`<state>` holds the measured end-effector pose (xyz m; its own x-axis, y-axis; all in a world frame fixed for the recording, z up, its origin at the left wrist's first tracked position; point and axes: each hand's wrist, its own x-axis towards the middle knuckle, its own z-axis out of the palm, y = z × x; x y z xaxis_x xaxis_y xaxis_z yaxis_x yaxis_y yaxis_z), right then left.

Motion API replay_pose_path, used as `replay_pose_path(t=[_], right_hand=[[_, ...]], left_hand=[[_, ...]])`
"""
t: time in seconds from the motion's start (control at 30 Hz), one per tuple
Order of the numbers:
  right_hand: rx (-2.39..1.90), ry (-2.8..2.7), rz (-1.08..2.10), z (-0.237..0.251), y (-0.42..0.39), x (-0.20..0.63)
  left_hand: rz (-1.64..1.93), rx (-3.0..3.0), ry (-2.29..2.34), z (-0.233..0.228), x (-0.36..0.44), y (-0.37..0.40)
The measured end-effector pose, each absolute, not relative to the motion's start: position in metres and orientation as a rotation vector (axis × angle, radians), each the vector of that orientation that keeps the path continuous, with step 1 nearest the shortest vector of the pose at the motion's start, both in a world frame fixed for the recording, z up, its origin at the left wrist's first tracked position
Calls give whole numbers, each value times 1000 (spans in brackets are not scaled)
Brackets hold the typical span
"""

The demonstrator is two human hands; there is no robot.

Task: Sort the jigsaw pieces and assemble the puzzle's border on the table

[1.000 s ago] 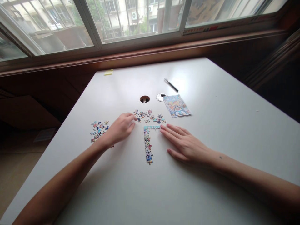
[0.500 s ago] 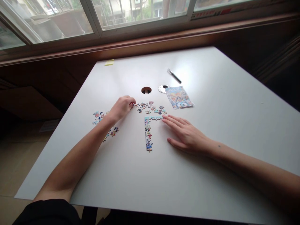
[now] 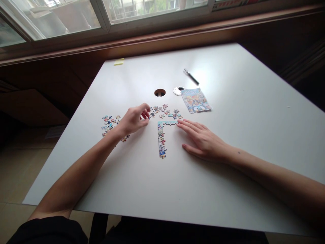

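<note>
Several joined jigsaw pieces form an L-shaped strip [image 3: 161, 140], with a pale blue row along its top. My right hand [image 3: 203, 139] lies flat, its fingertips at the right end of that row and its thumb apart. My left hand [image 3: 134, 118] hovers at the left edge of a cluster of loose puzzle pieces [image 3: 162, 110]. Its fingers are bent, with a gap between thumb and fingers; a small dark piece shows by the fingertips. Behind the left wrist lies another pile of loose puzzle pieces [image 3: 108, 123], partly hidden by the arm.
A picture sheet with a penguin [image 3: 196, 100] overlaps a round metal cover [image 3: 178, 90]. Beside these is a cable hole [image 3: 159, 92] in the white table [image 3: 142, 189]. A dark pen [image 3: 191, 77] and a yellow sticky note [image 3: 118, 61] lie further back, below the window.
My left hand's thumb and fingers have spread apart from a closer pinch, and the hand has shifted slightly right. My right hand stays at the strip. The view has tilted down a little.
</note>
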<state>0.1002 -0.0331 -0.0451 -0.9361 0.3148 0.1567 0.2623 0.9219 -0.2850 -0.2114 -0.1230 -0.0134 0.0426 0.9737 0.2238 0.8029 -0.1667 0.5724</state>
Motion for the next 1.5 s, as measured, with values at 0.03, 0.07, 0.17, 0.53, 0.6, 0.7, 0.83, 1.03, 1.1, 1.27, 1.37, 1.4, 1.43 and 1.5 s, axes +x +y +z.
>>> replay_pose_path(t=[0.03, 0.07, 0.17, 0.53, 0.6, 0.7, 0.83, 1.03, 1.1, 1.27, 1.37, 1.4, 1.43, 1.5], right_hand=[[-437, -2881, 390, -45, -33, 100], [-436, -2879, 393, -45, -33, 100], [-425, -2873, 401, -45, -33, 100], [-431, -2864, 388, -45, -34, 100], [-429, -2858, 395, -45, -34, 100], [-429, -2846, 414, -45, -33, 100], [-430, -2848, 424, -45, -34, 100], [-431, -2852, 392, -44, -34, 100], [-431, -2847, 393, -44, -35, 100], [-429, -2824, 434, -46, -34, 100], [-428, -2805, 458, -48, -34, 100], [-426, -2800, 465, -49, -34, 101], [-425, -2792, 473, -49, -34, 101], [-417, -2771, 491, -48, -34, 101]], left_hand=[[845, 2037, 1785, -15, -208, -125], [856, 2038, 1766, -16, -207, -126], [887, 2053, 1754, -18, -210, -125], [544, 2074, 1777, -2, -223, -120], [536, 2099, 1780, -3, -219, -118], [506, 2137, 1796, -4, -222, -114], [528, 2152, 1860, -8, -232, -107], [754, 2272, 2026, -15, -213, -87], [751, 2435, 2037, -16, -200, -78], [531, 2595, 1909, -19, -180, -59], [608, 2495, 1836, -20, -181, -54], [640, 2463, 1840, -21, -184, -54], [650, 2440, 1851, -21, -187, -55], [605, 2410, 1882, -20, -197, -59]])
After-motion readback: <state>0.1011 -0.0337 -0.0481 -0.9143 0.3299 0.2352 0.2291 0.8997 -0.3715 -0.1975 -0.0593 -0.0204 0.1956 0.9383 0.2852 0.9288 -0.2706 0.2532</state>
